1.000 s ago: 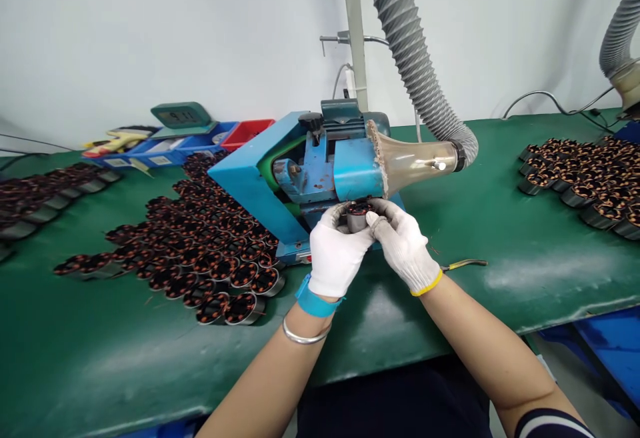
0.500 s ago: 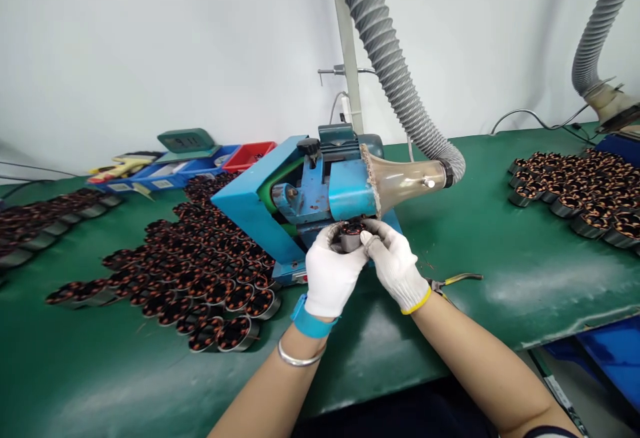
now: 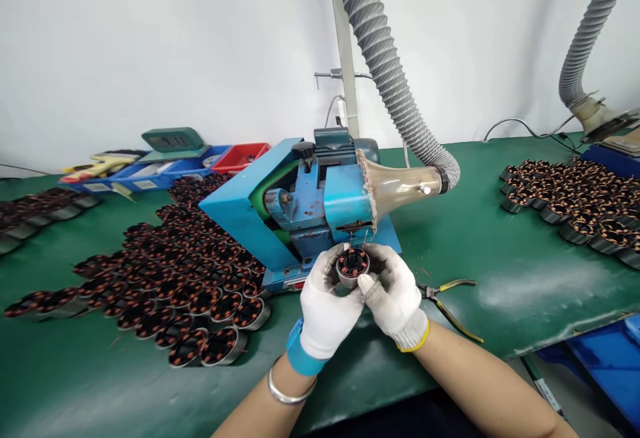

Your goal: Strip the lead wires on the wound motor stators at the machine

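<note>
Head view: snag risk beside the blue machine (image 3: 349,195)

Thin wires (image 3: 365,237) sticking up from the wound ring (image 3: 353,267) might bend or catch if pushed crookedly against the machine. Just before it, the left hand (image 3: 327,311) and right hand (image 3: 395,297) (both gloved) curl around the ring's opposite sides, gripping it, forearms converging.

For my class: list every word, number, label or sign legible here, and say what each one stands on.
"9 11", faint, on the green digital clock; any colon is unclear.
White labels on the blue bins: too small to read.
Red-and-white panel on the blue machine: any marking too small to read.
Pale strip below the green bench, at right: any markings too small to read.
Held stator: no lettering visible.
</note>
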Motion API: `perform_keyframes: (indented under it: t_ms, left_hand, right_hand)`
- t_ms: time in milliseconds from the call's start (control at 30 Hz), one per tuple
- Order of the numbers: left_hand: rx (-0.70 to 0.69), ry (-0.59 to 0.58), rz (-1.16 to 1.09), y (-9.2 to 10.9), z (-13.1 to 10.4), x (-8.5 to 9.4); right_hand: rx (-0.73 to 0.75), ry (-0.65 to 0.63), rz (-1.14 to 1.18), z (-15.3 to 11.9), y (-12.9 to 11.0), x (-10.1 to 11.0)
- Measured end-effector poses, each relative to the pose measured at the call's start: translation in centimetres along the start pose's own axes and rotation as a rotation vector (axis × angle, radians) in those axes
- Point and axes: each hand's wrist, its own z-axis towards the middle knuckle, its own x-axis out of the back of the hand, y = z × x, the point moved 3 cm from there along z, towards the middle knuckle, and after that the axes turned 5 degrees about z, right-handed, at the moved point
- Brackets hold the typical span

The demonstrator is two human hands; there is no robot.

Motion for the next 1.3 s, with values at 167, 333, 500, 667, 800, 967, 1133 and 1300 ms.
perform_keyframes:
  t_ms: [167, 333, 500, 667, 800, 967, 1133, 1300]
  left_hand:
    - [0.112, -0.13, -0.289, 0.1, 0.9, -0.4]
    - [0.317, -0.22, -0.465, 0.4, 1.3, -0.4]
    - [0.464, -0.293, -0.563, 0.8, 1.1, -0.5]
    - [0.331, -0.354, -0.412, 1.2, 1.3, -0.4]
    - [0.13, -0.372, -0.159, 1.5, 1.7, 0.0]
    - [-0.081, -0.436, 0.055, 2.3, 1.6, 0.1]
    - [-0.043, -0.383, -0.029, 2.0, 1.5, 0.0]
    - [0.202, -0.21, -0.202, 0.1, 1.9, -0.3]
  right_hand:
    - [-0.054, -0.086, -0.091, 1.5, -1.0, 0.7]
    - [-0.158, -0.353, -0.128, 2.8, -1.4, 1.4]
    - [-0.266, -0.325, -0.128, 3.2, -1.2, 2.0]
    - [-0.365, -0.455, 0.205, 3.7, -1.0, 2.9]
    - [-0.362, -0.372, 0.25, 3.8, -1.4, 3.3]
    - [-0.476, -0.132, -0.018, 3.4, -1.2, 3.1]
    - [-0.602, 0.128, 0.437, 4.2, 0.6, 3.5]
    - [-0.615, -0.058, 0.366, 3.4, 0.9, 2.0]
